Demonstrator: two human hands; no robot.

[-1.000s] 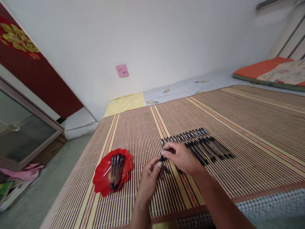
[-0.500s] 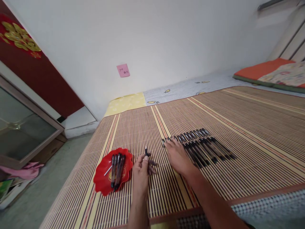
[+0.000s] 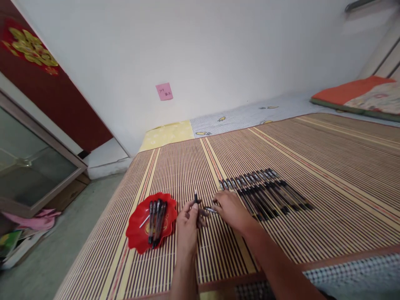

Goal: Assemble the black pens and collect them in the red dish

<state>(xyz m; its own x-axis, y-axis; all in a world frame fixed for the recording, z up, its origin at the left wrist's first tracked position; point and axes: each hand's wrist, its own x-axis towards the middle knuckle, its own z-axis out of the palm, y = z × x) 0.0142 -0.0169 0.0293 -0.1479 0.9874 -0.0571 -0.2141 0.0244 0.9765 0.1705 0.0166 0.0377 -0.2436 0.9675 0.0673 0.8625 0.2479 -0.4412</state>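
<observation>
My left hand [image 3: 188,218] is closed around an uncapped black pen [image 3: 196,196], its tip pointing up. Just right of it, the fingers of my right hand [image 3: 229,206] pinch a small dark pen cap [image 3: 210,209] with a silvery clip, apart from the pen. Beyond my right hand runs a slanting row of black pen caps [image 3: 246,179]. Below the caps lie several black pen bodies [image 3: 271,198] side by side, the nearest partly hidden by my right hand and forearm. At left, a red scalloped plate [image 3: 134,233] holds several capped pens [image 3: 158,221] and a thin white stick [image 3: 144,221].
Everything lies on a striped bamboo mat [image 3: 175,171] over a bed. A white wall [image 3: 218,54] with a pink note [image 3: 164,91] stands behind. Folded orange bedding [image 3: 350,91] is at the far right; a glass-paned door [image 3: 34,166] is at the left.
My right hand has drawn back from the near end of the cap row toward my left hand, now with a cap in its fingers. My left hand still holds the pen upright.
</observation>
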